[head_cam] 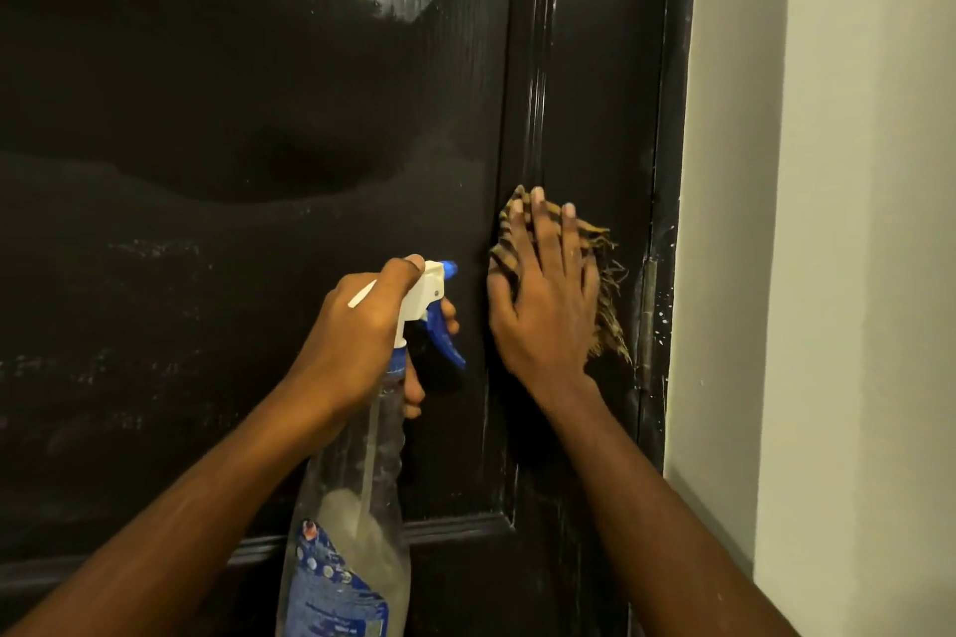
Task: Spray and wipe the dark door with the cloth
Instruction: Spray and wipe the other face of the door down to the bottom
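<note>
While the right hand [543, 305] presses the cloth [600, 274] flat on the dark door [258, 119], the left hand's [362, 326] grip clenches the spray bottle [357, 507], nozzle aimed toward two o'clock for respraying

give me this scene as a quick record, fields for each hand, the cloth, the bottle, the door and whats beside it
left hand: left hand gripping the neck of the spray bottle, finger by the blue trigger
right hand: right hand flat, fingers spread, pressing the cloth on the door
cloth: striped, frayed, near the hinge
spray bottle: clear, white and blue head, nozzle aimed at the door
door: dark door, glossy, faint pale smears on the left
beside: pale wall on the right
</note>
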